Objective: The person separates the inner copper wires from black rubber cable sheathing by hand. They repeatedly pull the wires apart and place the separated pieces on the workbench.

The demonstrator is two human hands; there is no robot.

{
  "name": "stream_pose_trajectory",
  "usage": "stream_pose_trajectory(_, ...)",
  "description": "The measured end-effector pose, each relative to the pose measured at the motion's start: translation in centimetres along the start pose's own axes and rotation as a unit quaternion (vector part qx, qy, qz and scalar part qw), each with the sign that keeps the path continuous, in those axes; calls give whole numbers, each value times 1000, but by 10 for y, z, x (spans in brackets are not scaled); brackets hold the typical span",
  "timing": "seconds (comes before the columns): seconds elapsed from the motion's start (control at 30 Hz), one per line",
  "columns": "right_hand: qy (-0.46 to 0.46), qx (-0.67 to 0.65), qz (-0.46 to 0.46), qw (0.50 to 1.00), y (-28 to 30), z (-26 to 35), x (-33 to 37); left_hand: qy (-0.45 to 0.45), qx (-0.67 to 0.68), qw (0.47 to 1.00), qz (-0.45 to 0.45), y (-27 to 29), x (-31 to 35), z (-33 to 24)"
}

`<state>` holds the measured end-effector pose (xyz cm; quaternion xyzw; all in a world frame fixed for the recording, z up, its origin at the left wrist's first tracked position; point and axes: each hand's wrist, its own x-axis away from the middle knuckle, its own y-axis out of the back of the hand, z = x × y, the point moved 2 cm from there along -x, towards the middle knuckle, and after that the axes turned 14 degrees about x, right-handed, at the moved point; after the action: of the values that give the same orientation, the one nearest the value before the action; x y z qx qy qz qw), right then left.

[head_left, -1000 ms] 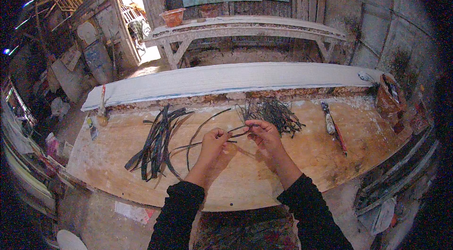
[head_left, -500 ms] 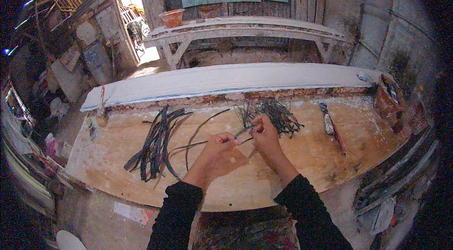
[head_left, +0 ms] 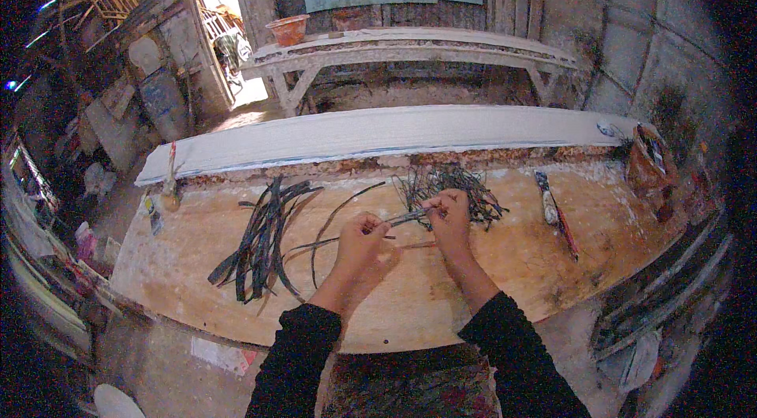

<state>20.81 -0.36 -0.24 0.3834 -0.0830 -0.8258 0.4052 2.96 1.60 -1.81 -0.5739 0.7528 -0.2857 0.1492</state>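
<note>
Both of my hands meet over the middle of a wooden workbench (head_left: 489, 292). My left hand (head_left: 364, 238) and my right hand (head_left: 448, 221) pinch the two ends of a thin dark strip (head_left: 406, 218), held just above the bench top. Right behind my right hand lies a tangled heap of thin dark strips (head_left: 457, 189). To the left of my left hand lies a bundle of longer, wider dark strips (head_left: 264, 236). A few single curved strips (head_left: 335, 217) rest between that bundle and my hands.
A long white board (head_left: 378, 134) runs along the bench's far edge. A brush-like tool with a red handle (head_left: 556, 213) lies right of the heap. A brown pot (head_left: 650, 162) stands at the far right. A white bench (head_left: 410, 51) with a clay pot (head_left: 288, 27) stands behind.
My hands have shifted slightly toward the tangled heap, still holding the thin strip between them. The bundles on the bench have not moved.
</note>
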Motion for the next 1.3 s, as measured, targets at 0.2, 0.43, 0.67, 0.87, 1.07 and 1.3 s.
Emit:
stream_pose_trajectory(0.2,3,-120,172,978,2,18,9,-155,-107,977,-101,32,-23,-4)
stream_pose_trajectory(0.43,-250,-338,474,774,13,56,28,-112,-60,985,-120,25,-13,-20)
stream_pose_trajectory(0.67,-70,-277,460,841,6,35,19,-22,-77,994,-78,-18,21,-43)
stream_pose_trajectory(0.87,-60,-267,305,912,-9,11,13,-44,-61,996,37,23,-17,-2)
stream_pose_trajectory(1.07,-121,-197,145,962,-3,6,5,103,-9,977,188,-16,25,-9)
stream_pose_trajectory(1.3,-99,-115,83,985,-4,-3,0,145,37,974,172,-23,30,-17)
